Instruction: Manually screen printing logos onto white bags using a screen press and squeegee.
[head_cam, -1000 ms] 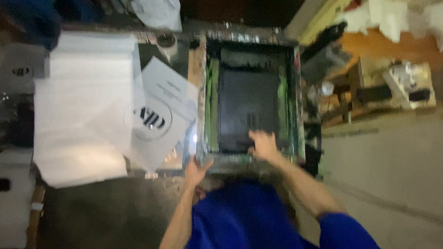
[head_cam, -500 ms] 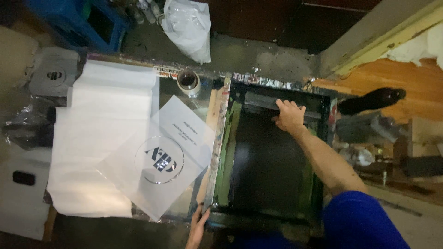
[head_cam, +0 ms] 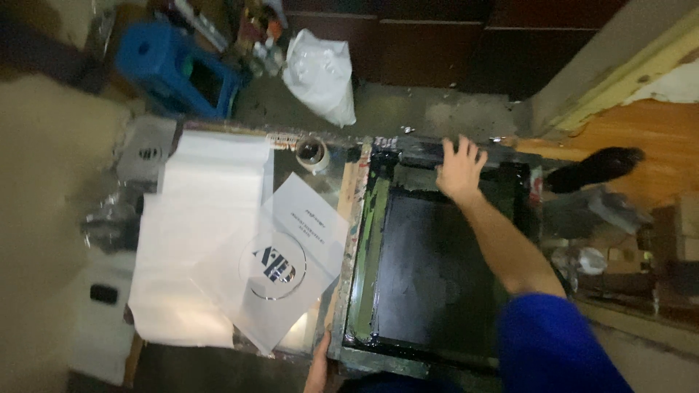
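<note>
Right now my right hand (head_cam: 459, 169) lies at the far edge of the screen-printing frame (head_cam: 437, 269), fingers (head_cam: 477, 154) spread open and flat on the far rail, clasping nothing. My left hand (head_cam: 318, 367) shows only in part at the near left corner of the frame, pressed against its edge; whether those fingers curl round the frame I cannot tell. The frame itself lies flat on the table (head_cam: 346, 182), right of centre, its dark mesh wet with ink and a green smear (head_cam: 371, 225) running down its left side.

To handle the frame well from this hold, I judge both hands should bear evenly, far rail and near corner together, so the screen does not twist or slide on what lies under it, and the palm should stay off the inked mesh.

Just left of the frame lie white sheets (head_cam: 204, 233), and over them a clear film with a round dark design (head_cam: 273, 266), its corner close to the frame's left rail. A roll of tape (head_cam: 313, 154) sits at the far edge of the table, near the frame's far left corner. Beyond the table are a white plastic bag (head_cam: 320, 73) and a blue stool (head_cam: 178, 69). The film's near corner is what crowds the frame most.
</note>
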